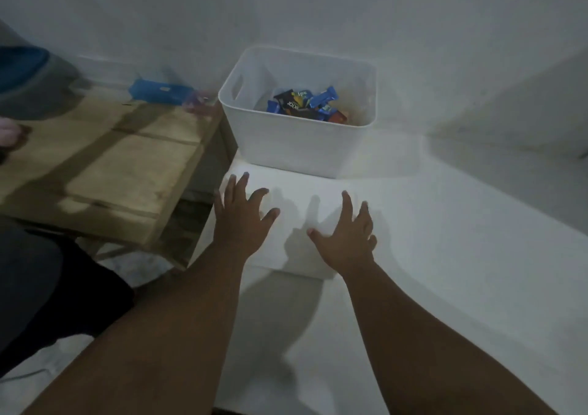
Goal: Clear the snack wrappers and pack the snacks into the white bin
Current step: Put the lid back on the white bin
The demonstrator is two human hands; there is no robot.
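Left hand (240,220) wide open, fingers (243,180) spread and nearly straight, holding nothing. Right hand (346,239) also open, fingers splayed and slightly bent, holding nothing. Both hands are palm-down over a low white block-shaped platform (286,188), side by side but apart; shadows fall on the platform under them, and I cannot tell whether they touch it. White rectangular plastic bin with a cut-out handle (296,147) stands upright on the far part of the same platform, just beyond the hands and against the pale wall. Snack packets in blue, black and orange wrappers (305,104) lie in a loose heap on the bin's bottom. Light wooden plank bench (105,166) is left of the bin, its corner just beside the bin's left wall. Flat blue snack pack (160,93) lies on the bench's far edge, near the bin, with a blurred clear-purplish item (199,104) touching its right end; too blurred to identify. Dark fabric (47,287) at lower left, under the bench's near edge. Motion blur on the left side.
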